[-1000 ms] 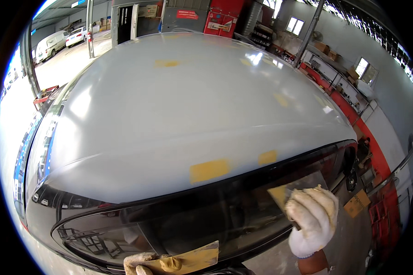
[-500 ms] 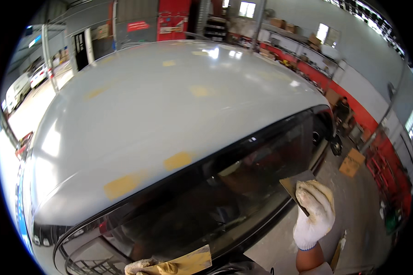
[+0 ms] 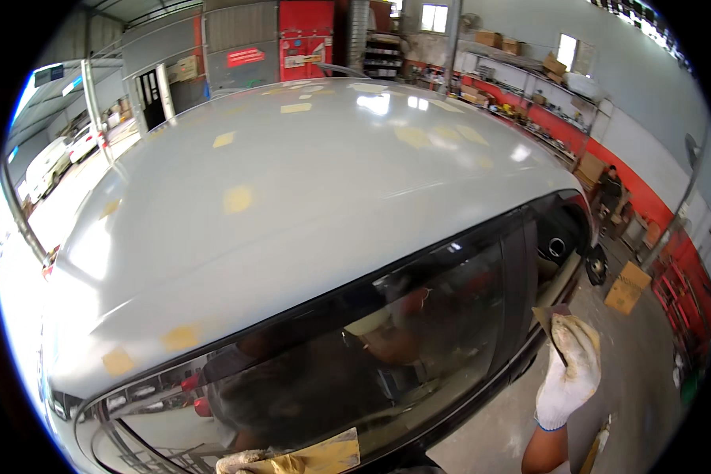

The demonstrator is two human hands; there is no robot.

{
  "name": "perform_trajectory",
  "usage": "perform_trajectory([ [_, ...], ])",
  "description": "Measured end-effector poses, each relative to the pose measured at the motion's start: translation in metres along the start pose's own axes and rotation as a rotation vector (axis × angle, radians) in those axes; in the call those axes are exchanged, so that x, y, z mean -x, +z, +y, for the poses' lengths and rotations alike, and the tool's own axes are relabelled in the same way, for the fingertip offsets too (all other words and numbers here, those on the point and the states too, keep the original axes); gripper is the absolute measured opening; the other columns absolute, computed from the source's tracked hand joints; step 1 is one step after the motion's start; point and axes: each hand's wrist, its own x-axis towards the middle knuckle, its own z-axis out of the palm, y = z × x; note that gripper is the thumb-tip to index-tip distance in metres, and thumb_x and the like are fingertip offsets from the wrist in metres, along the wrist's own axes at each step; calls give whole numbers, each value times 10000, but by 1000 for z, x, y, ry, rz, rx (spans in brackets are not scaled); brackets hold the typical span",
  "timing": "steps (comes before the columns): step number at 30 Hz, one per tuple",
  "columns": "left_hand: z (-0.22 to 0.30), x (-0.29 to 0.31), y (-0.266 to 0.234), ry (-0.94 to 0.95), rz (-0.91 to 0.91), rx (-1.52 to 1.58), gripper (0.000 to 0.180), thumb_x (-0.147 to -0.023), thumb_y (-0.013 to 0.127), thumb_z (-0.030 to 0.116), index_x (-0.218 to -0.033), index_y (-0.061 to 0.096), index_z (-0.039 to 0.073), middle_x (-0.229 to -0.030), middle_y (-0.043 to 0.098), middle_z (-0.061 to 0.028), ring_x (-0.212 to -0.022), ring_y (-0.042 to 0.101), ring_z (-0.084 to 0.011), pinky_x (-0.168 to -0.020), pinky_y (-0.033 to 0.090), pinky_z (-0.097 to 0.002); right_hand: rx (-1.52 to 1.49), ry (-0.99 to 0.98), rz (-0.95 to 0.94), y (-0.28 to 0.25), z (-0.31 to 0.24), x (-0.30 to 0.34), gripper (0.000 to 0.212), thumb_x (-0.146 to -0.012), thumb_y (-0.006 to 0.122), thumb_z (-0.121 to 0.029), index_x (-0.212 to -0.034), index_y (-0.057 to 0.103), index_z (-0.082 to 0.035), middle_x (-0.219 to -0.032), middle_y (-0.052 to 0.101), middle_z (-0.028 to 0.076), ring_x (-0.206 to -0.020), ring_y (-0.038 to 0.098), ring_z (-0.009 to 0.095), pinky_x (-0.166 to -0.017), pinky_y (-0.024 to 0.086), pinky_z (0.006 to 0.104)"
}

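Note:
My left hand (image 3: 241, 461), in a stained white glove, is closed on a flat mixing board (image 3: 341, 449) at the lower edge. A mound of yellow body filler (image 3: 289, 464) lies on the board. My right hand (image 3: 573, 370), in a white knit glove, is held up on the right beside the car's side windows. It grips a thin, dark filler spreader (image 3: 548, 324), which touches nothing. The grey car roof (image 3: 316, 229) stretches ahead, with yellow filler patches on it, including a patch (image 3: 180, 338) and another patch (image 3: 118, 362) near its close edge.
Dark side windows (image 3: 355, 371) run between the roof and me. On the floor at right stands a cardboard box (image 3: 627, 289). A person (image 3: 611, 186) sits by the red-and-white wall. Shelves (image 3: 529, 103) with boxes and a red cabinet (image 3: 306, 39) line the back.
My viewpoint has shifted rightward along the car, so the near patches now sit farther left. My right hand with the spreader appears farther right and slightly lower. The left hand keeps its board.

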Motion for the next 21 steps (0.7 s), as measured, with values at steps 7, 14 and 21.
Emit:
perform_trajectory([
  [7,-21,11,114,10,134,93,335,-986,507,296,-1119,521,-11,-967,610,-151,-843,600,-223,-790,492,-316,-148,-14,-44,19,113,-40,202,-852,544,71,-1037,624,86,-1056,652,216,-1002,601,353,-913,469,443],
  [14,-6,-3,181,-57,236,28,259,-962,471,203,-1049,572,-19,-884,615,-83,-758,575,-152,-666,448,-231,-32,27,172,42,152,-76,195,-897,644,-177,-949,728,-9,-980,703,112,-838,650,258,-744,521,381],
  [21,-1,-29,176,534,160,-1023,164,-658,663,-78,-769,546,-44,-815,610,-173,-680,591,-291,-596,474,-332,-10,101,149,41,158,-88,230,-935,615,-147,-957,709,62,-936,698,185,-826,663,300,-775,522,381],
])
